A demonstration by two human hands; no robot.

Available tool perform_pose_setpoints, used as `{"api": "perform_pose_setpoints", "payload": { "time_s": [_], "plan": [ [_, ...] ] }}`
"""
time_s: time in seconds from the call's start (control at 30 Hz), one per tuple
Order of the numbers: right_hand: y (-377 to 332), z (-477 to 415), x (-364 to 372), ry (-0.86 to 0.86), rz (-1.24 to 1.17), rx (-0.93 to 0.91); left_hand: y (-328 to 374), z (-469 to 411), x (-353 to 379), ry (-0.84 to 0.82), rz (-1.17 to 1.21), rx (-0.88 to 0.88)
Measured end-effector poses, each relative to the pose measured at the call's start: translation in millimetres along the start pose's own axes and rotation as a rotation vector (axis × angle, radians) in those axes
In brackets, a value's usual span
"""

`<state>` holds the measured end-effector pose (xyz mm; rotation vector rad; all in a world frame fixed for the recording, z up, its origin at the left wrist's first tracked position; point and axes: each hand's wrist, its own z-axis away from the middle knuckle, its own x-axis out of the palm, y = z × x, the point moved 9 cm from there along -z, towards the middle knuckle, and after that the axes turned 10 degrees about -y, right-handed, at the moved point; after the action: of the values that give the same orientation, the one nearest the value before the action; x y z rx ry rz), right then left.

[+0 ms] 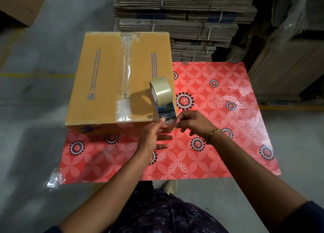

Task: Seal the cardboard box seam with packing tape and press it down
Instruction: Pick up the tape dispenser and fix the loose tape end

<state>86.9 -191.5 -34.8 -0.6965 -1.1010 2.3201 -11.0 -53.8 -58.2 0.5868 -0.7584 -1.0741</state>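
Head view, the only angle here. The cardboard box sat on the left part of a red flowery mat that covered the worktop, flaps shut, with clear packing tape already running along the middle seam from the far edge to the near edge and folding a bit over the front. It looked crinkly near the front end.

A tape dispenser stood on the box's near right corner, tan roll up top, blue body below, leaning toward the person.

Both hands met right at that corner. The left hand had thumb and forefinger pinched on the loose clear tape end at the dispenser's mouth, the other fingers spread open below. The right hand, with a gold bracelet on the wrist, was pinched on the same bit of tape from the other side, fingers curled in. Hard to say exactly how much tape was pulled out since it was see-through and blurry.

Behind the box were stacks of flattened cartons, tied in bundles, on a grey concrete floor.
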Motion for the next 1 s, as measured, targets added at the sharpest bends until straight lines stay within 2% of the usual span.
{"api": "perform_pose_setpoints", "payload": {
  "time_s": [0.23,0.37,0.57,0.7,1.0],
  "plan": [
    [-11,2,-1,0.0,0.041,-0.068,-3,-3,2,-0.003,0.014,0.0],
    [-10,1,-1,-0.004,0.03,-0.093,-2,-3,3,0.025,0.026,0.064],
    [24,15,1,0.161,-0.451,-0.046,-3,0,4,0.07,0.039,0.136],
    [32,14,32,0.036,-0.383,0.011,-4,2,3,0.068,0.039,0.159],
    [9,10,32,0.202,-0.303,-0.132,-1,0,5,0.07,-0.026,0.173]
  ]
}}
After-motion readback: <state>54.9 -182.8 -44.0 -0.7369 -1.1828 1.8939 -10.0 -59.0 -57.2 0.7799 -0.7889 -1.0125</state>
